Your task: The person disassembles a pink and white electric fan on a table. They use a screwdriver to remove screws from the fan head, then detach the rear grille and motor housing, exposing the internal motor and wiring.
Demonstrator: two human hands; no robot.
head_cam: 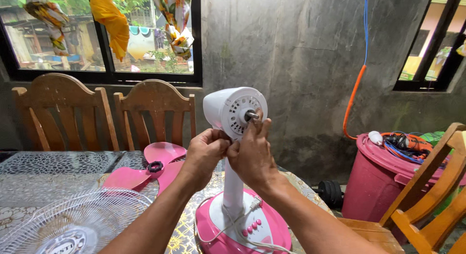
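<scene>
A white and pink desk fan stands on the table, stripped of its blade and grille. Its white motor housing [228, 107] shows a bare metal shaft [252, 116]. My left hand [205, 154] is closed against the lower front of the housing, fingers pinched; what they pinch is hidden. My right hand [251, 152] rests beside it, with fingertips up against the housing face just under the shaft. The pink base [272, 225] with its buttons and white cord sits below my wrists.
The pink fan blade [145, 171] lies on the glass-topped table [53, 166], and a white wire grille [73, 220] lies at the lower left. Wooden chairs [150, 113] stand behind the table, another at the right [432, 205]. A pink bucket [378, 186] holds tools and cables.
</scene>
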